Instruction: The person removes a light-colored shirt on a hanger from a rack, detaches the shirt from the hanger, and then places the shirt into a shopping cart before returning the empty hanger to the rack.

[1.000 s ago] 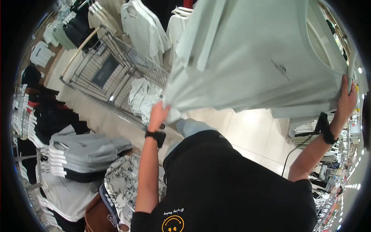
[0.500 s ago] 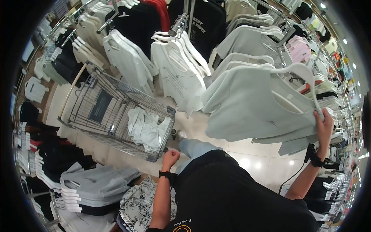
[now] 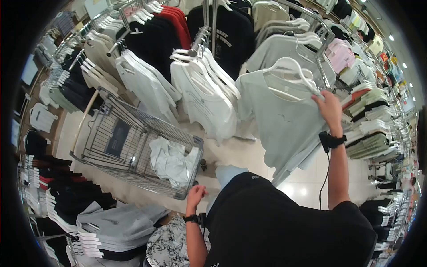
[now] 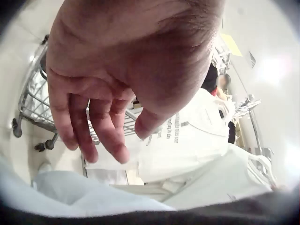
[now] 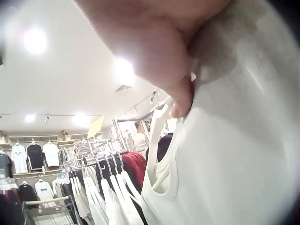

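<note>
A pale grey-green T-shirt point(image 3: 284, 120) with a small dark print on its front hangs on a white hanger point(image 3: 290, 63). My right hand point(image 3: 328, 111) grips the hanger and shirt together at one shoulder. The right wrist view shows the thumb point(image 5: 180, 101) bent over the white hanger beside the neckline, while the other fingers are hidden behind the cloth. Held low in front of the body, my left hand point(image 3: 196, 196) is empty, near the corner of a shopping cart point(image 3: 133, 175). Its fingers point(image 4: 105, 126) hang loosely bent in the left wrist view.
A crumpled pale garment point(image 3: 172, 162) lies inside the cart. Ahead, metal racks hold white T-shirts point(image 3: 204, 98), black T-shirts point(image 3: 222, 40) and a grey T-shirt point(image 3: 284, 49). At the lower left are folded-over grey shirts point(image 3: 120, 222) on hangers and a patterned garment point(image 3: 171, 242).
The T-shirt, earlier stretched close before the camera between both hands, is now farther off and hangs upright. The left hand has let go of its hem; the right hand has moved inward with the hanger.
</note>
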The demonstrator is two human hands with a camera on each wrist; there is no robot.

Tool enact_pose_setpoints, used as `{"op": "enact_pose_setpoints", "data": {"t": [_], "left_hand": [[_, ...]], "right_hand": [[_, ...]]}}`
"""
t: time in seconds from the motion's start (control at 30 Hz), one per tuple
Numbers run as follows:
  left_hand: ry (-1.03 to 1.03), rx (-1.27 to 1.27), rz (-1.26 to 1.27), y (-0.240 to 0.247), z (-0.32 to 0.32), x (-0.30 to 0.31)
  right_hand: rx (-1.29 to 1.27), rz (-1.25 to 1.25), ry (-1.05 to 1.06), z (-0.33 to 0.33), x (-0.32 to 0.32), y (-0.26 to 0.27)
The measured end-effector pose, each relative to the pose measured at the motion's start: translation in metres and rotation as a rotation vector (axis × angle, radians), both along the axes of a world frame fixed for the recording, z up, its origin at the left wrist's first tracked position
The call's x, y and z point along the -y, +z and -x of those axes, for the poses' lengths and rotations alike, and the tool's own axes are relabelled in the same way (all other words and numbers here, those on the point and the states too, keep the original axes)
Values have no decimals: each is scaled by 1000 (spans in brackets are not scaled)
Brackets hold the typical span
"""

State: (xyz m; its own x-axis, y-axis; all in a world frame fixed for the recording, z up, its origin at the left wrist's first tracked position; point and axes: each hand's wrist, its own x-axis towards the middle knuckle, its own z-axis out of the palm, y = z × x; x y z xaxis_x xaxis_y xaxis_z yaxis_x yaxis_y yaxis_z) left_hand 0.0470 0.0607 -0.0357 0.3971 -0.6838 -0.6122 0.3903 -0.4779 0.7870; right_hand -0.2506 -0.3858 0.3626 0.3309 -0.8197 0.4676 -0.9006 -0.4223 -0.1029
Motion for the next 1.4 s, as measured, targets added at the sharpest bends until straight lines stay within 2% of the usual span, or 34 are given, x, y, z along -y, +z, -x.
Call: {"op": "enact_pose_setpoints", "data": {"t": [0.1, 0.2, 0.33, 0.5, 0.67, 0.93, 1.03, 1.17, 1.4], "left_hand": [[22, -54, 22, -11, -8, -24], [65, -105, -119, 17, -10, -31], [168, -150, -180, 62, -15, -19], [252, -106, -150, 70, -32, 5], [346, -53, -110, 73, -44, 37], [326, -72, -163, 82, -33, 82], [312, -100, -181, 87, -33, 92], [279, -94, -176, 84, -43, 99], [255, -12, -190, 99, -58, 119]], "right_hand": [[82, -107, 68, -40, 49, -32], [101, -120, 20, -87, 80, -53], [141, -94, 74, -141, 121, -56], [172, -47, 108, -186, 164, -50], [159, -86, 66, -206, 198, -58], [114, -78, 59, -220, 222, -80], [86, -41, 78, -220, 215, -76], [194, -4, 137, -226, 221, -59], [307, 53, 241, -278, 252, -21]]}}
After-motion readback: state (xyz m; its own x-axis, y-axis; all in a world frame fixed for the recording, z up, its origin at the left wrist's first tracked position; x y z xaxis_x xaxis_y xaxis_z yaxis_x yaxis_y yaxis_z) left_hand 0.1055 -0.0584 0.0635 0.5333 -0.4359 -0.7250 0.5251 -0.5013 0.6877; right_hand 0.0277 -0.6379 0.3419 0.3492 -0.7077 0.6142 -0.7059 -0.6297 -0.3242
